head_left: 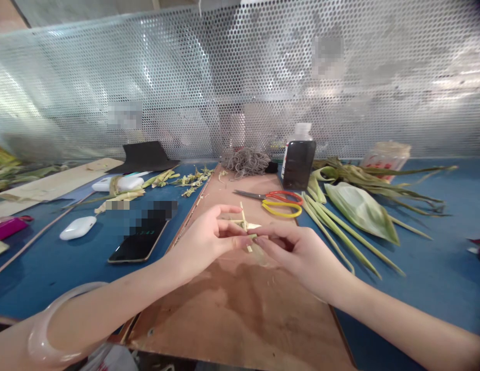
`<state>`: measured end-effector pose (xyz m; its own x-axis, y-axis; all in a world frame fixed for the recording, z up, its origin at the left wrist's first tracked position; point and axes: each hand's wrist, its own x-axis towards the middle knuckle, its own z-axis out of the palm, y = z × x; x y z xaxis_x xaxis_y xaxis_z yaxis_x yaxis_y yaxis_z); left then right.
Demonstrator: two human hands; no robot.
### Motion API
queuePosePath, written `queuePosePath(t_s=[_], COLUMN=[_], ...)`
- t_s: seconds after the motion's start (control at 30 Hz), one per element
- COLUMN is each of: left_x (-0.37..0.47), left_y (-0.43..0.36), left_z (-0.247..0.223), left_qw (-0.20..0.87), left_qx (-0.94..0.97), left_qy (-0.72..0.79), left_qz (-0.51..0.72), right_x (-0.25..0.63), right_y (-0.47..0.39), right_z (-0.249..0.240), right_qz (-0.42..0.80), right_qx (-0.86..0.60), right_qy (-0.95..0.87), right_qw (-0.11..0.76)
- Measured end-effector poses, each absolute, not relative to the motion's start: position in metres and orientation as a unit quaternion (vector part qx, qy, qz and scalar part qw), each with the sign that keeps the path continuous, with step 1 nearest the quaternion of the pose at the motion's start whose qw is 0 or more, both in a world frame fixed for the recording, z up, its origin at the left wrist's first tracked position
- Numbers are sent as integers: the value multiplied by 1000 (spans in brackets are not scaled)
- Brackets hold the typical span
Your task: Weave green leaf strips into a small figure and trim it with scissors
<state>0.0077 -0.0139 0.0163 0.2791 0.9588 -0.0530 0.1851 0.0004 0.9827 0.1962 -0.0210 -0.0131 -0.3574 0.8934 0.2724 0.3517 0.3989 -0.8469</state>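
Over the brown board (240,309), my left hand (220,232) and my right hand (288,245) meet at the fingertips. Between them is a small piece woven from pale green leaf strips (245,225), with one strip end pointing up and others sticking out sideways and down. Thumb and fingers of my left hand close on its left side. My right hand pinches the lower right part, where a green strip shows between the fingertips. A pale bangle (42,335) circles my left forearm. Scissors (278,200) with red and yellow handles lie just beyond my hands.
Long green leaves (359,211) lie on the right blue surface. A phone (297,165) leans on a bottle, beside a grey string tangle (245,161). On the left are another phone (141,237), a white case (78,227) and leaf scraps (193,180). Behind stands a perforated metal screen (240,72).
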Motion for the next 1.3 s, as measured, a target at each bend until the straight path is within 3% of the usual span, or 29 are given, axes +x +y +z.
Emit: queuePosePath(t_s=[1.3], left_x=[7], left_y=[-14], left_z=[14], left_qw=[536], left_qx=[613], left_qy=[456], left_qz=[359], right_x=[191], right_y=[-21], right_z=[-13], right_qz=[448], right_qx=[-356], right_qy=[-705], right_qw=[420])
